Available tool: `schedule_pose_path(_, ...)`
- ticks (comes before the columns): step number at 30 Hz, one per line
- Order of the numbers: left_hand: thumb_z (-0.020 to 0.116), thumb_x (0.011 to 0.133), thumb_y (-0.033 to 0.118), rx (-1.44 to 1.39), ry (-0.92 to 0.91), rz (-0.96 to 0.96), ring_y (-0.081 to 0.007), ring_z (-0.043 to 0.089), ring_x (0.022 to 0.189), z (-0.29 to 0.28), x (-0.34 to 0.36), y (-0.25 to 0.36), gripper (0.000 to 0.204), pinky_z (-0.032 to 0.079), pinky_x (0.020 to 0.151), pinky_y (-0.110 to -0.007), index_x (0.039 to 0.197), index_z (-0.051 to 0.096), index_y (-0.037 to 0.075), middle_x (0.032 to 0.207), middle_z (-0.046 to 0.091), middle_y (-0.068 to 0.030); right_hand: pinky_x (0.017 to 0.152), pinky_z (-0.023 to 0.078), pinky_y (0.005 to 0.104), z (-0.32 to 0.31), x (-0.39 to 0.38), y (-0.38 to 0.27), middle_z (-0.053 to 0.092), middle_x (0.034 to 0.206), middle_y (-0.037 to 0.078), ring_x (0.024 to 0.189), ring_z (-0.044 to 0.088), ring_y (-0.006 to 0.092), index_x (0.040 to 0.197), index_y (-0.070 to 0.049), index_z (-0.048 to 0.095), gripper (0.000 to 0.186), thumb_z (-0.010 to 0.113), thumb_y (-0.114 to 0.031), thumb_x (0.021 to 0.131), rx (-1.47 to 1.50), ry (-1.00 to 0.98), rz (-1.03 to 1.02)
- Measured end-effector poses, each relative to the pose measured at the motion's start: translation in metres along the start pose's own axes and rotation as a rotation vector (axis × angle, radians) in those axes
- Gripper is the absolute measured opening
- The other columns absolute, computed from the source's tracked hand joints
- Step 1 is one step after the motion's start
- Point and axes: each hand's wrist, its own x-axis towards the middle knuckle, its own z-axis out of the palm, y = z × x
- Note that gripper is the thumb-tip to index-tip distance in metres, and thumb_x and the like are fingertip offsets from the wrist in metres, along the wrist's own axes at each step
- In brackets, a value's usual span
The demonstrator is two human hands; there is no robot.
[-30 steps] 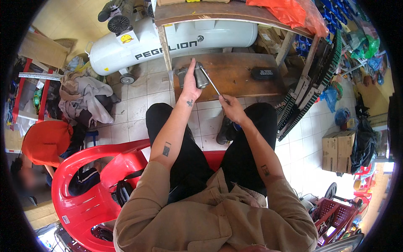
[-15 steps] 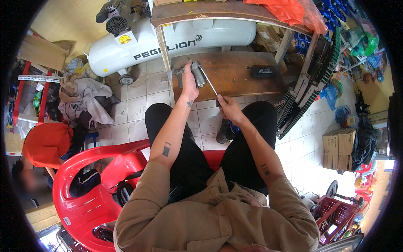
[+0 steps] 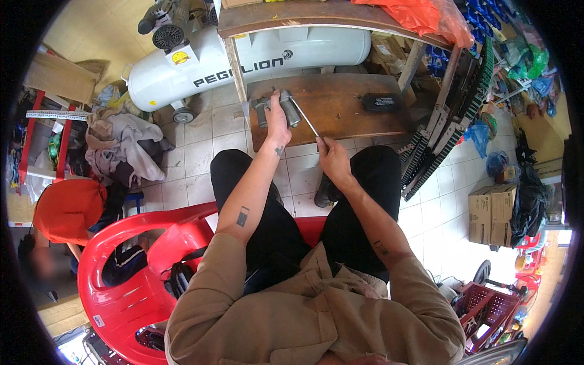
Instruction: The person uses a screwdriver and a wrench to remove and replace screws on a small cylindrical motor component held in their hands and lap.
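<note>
I sit on a red plastic chair (image 3: 140, 261) and reach forward with both arms. My left hand (image 3: 277, 119) grips a grey metal part (image 3: 281, 104) and holds it at the near edge of a low wooden bench (image 3: 340, 106). My right hand (image 3: 332, 158) holds a thin metal rod-like tool (image 3: 305, 119) whose far tip meets the grey part. My black-trousered knees are below both hands.
A white air compressor tank (image 3: 243, 58) lies behind the bench, under a wooden table (image 3: 304, 15). A black flat case (image 3: 381, 101) rests on the bench. Crumpled cloth (image 3: 121, 149) lies left; a green-and-black frame (image 3: 453, 109) leans right. Cardboard boxes (image 3: 496, 213) stand far right. Another person (image 3: 61, 213) sits lower left.
My left hand and the grey part have shifted slightly toward the bench; my right hand keeps the tool on the part.
</note>
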Motion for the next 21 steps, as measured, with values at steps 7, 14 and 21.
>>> schedule_pose_path(7, 0.061, 0.090, 0.044, -0.048, 0.029, 0.008, -0.0132, 0.060, 0.074, 0.005, -0.008, 0.002, 0.034, 0.052, 0.063, -0.032, 0.105, 0.055, 0.014, 0.086, 0.059, -0.0002, 0.063, 0.050, 0.0420, -0.006, 0.006, 0.004, 0.067, 0.076, 0.019, 0.073, 0.066, 0.0372, 0.093, -0.005, 0.071, 0.031, 0.067, -0.035, 0.087, -0.013, 0.068, 0.005)
schedule_pose_path(14, 0.062, 0.090, 0.042, -0.124, -0.047, 0.008, -0.0143, 0.061, 0.070, 0.002, -0.004, -0.002, 0.031, 0.053, 0.063, -0.031, 0.099, 0.057, 0.013, 0.083, 0.061, -0.0010, 0.057, 0.047, 0.0347, -0.008, 0.015, 0.007, 0.064, 0.065, 0.015, 0.060, 0.060, 0.0191, 0.075, 0.004, 0.064, 0.031, 0.076, -0.024, 0.081, 0.123, -0.032, -0.074)
schedule_pose_path(21, 0.062, 0.091, 0.039, -0.038, -0.099, -0.002, -0.0157, 0.061, 0.064, 0.007, -0.018, 0.009, 0.029, 0.053, 0.058, -0.032, 0.095, 0.058, 0.011, 0.076, 0.060, -0.0026, 0.053, 0.040, 0.0295, 0.004, 0.016, 0.002, 0.050, 0.068, 0.001, 0.060, 0.045, 0.0104, 0.090, -0.001, 0.063, 0.042, 0.054, -0.042, 0.097, 0.731, -0.409, 0.416)
